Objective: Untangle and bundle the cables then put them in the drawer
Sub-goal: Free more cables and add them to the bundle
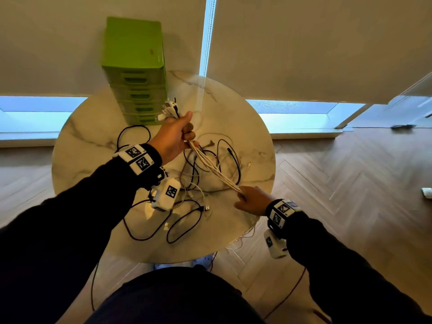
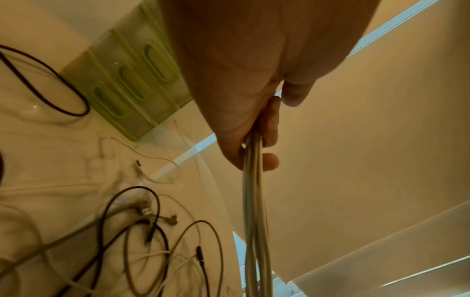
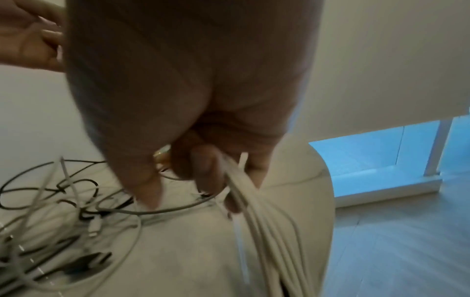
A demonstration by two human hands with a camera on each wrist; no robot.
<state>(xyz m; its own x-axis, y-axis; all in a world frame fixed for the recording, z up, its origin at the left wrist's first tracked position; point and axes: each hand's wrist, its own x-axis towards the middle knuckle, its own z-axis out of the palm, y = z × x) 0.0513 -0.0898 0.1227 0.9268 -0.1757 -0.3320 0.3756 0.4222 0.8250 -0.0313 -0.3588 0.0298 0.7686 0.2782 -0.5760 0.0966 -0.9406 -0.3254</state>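
Observation:
A bundle of white cables (image 1: 212, 164) stretches taut between my two hands above the round marble table (image 1: 245, 136). My left hand (image 1: 180, 132) grips one end in a fist, and the plug ends (image 1: 170, 108) stick out beyond it toward the green drawer unit (image 1: 134, 73). My right hand (image 1: 250, 199) holds the strands near the table's front right edge, fingers curled round them (image 3: 244, 191). In the left wrist view the strands (image 2: 254, 191) run down out of the fist. A loose tangle of black and white cables (image 1: 194, 178) lies on the table under the bundle.
The drawer unit (image 2: 132, 80) stands at the table's back left with all its drawers closed. Black cable loops (image 1: 184, 220) spread toward the front edge. White strands (image 1: 247, 232) hang over the front right edge. Wood floor surrounds the table; window blinds hang behind it.

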